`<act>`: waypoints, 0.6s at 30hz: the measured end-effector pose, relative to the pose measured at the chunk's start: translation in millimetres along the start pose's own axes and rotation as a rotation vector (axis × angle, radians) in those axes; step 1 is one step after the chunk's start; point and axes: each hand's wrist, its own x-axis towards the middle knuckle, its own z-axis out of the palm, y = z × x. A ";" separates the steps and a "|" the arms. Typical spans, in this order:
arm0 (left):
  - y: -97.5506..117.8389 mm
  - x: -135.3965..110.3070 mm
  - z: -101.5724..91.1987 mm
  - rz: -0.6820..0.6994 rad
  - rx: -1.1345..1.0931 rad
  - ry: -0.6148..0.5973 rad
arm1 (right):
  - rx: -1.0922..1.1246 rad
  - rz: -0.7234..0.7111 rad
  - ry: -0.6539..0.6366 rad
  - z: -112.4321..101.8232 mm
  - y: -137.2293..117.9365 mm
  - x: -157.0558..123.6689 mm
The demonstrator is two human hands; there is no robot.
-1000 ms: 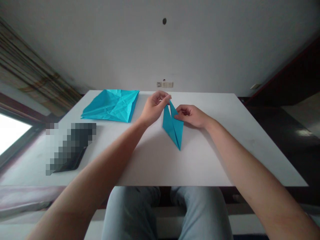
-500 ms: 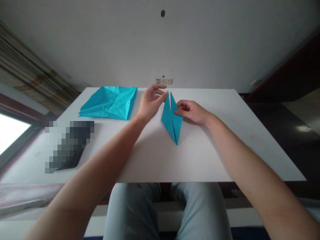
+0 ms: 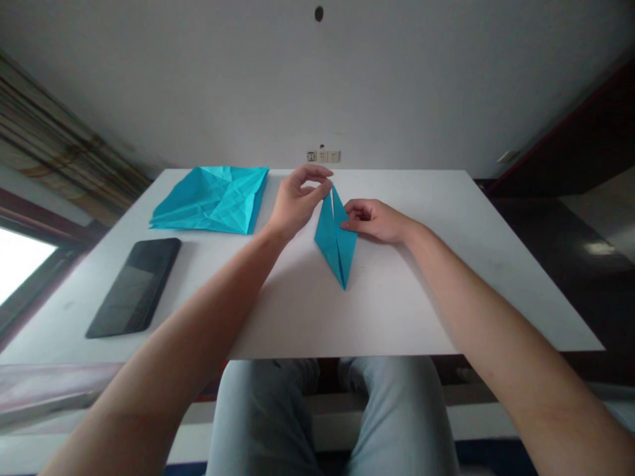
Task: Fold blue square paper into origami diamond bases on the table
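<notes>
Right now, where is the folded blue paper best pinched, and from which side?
Probably at the lower tip of the folded blue paper, coming from the near side. The layers seem to meet there and nothing covers it, while the top splits into two points close to the left hand and right hand.

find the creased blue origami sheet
In the head view, the creased blue origami sheet lies toward the far left of the white table, left of the left hand.

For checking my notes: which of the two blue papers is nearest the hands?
The narrow folded paper, between left hand and right hand; the wider creased sheet lies farther left.
</notes>
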 end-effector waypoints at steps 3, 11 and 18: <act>0.5 -2.2 1.6 -0.067 0.027 0.016 | 0.056 -0.023 0.110 -4.0 2.2 2.3; 3.2 -9.2 3.3 -0.275 -0.100 -0.195 | 0.139 0.009 0.553 -33.0 28.7 6.7; 11.0 -11.8 1.8 -0.339 -0.195 -0.269 | 0.113 -0.014 0.532 -28.7 26.1 5.9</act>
